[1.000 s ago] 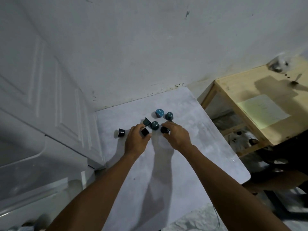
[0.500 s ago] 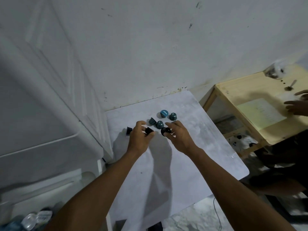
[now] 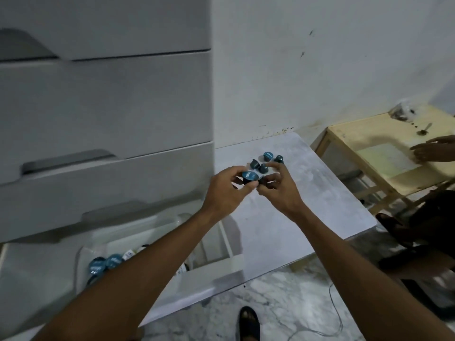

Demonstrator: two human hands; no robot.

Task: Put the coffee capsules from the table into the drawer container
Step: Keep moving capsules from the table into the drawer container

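My left hand (image 3: 225,193) pinches a dark coffee capsule with a blue foil lid (image 3: 249,176), lifted above the white table (image 3: 290,217). My right hand (image 3: 278,187) pinches another dark capsule (image 3: 263,180) right beside it. Several blue-grey capsules (image 3: 268,157) lie on the table just behind my hands. The open bottom drawer container (image 3: 221,269) of the white drawer unit (image 3: 105,114) sits at lower left, with blue-lidded capsules (image 3: 105,263) inside; my left forearm hides part of it.
A wooden side table (image 3: 384,153) stands at right with a paper sheet, a spoon and a plastic bag; another person's hand (image 3: 433,150) rests on it. A marble floor, a cable and a black sandal (image 3: 249,321) are below the table's front edge.
Both hands lifted off the table with a capsule each and drew together toward me. My view swung left and down, showing the drawer unit and its open bottom drawer.
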